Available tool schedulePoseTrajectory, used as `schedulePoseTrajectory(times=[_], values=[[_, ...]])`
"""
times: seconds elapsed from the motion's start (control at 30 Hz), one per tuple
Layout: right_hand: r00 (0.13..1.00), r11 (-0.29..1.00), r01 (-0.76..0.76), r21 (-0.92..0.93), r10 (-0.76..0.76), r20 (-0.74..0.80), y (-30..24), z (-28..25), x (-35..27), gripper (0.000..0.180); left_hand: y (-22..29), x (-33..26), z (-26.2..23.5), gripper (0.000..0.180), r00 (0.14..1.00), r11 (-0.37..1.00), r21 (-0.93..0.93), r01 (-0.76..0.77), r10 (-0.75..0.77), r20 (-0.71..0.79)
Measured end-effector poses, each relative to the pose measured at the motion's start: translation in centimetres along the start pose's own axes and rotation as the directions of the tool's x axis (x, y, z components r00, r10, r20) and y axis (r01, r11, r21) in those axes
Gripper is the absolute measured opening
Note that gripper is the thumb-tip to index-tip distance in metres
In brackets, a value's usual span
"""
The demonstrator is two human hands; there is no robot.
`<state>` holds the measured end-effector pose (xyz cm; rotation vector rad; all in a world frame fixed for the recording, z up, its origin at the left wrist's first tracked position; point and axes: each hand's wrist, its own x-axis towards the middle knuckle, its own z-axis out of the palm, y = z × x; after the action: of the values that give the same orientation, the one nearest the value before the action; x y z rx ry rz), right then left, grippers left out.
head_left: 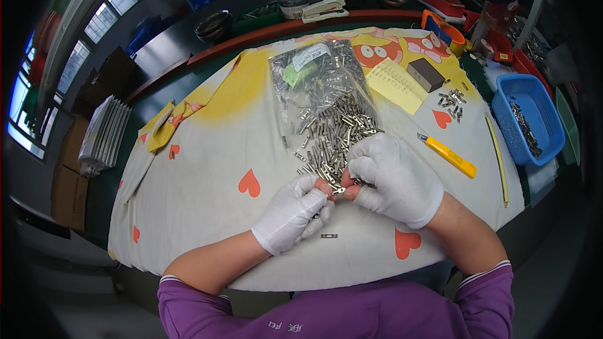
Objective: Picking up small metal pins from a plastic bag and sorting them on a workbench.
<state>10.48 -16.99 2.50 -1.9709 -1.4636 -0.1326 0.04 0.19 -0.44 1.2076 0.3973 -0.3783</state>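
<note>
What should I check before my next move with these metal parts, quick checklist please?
1. Part pinched between both hands: ok, a small metal part sits between left hand and right hand fingertips.
2. Gloves on: ok, both white.
3. Supply within reach: ok, pile lies just beyond the fingers, spilling from the bag.
4. Stray piece: not ok, one part lies alone near the left hand.
5. Knife blade retracted: cannot tell.
6. Basket free of the hands: ok.
</note>
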Motion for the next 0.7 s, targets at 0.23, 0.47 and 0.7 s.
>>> schedulePoseTrajectory(times=[0.23,0.47,0.7], values=[[0.999,1.0,0.013,-0.021,-0.012,0.048,-0.3,-0.4,0.5,0.014,-0.4,0.1,0.0,0.017,1.0,1.0,-0.014,0.006,-0.006,-0.022],[0.999,0.998,-0.033,-0.047,0.035,0.041,-0.3,0.1,0.1,0.015,-0.4,0.0,0.2,0.029,1.0,1.0,-0.001,-0.012,0.012,-0.025],[0.999,0.999,-0.034,-0.019,0.034,0.005,0.1,0.8,-0.2,0.015,-0.3,0.0,0.0,0.028,1.0,0.999,0.027,-0.018,0.018,0.008]])
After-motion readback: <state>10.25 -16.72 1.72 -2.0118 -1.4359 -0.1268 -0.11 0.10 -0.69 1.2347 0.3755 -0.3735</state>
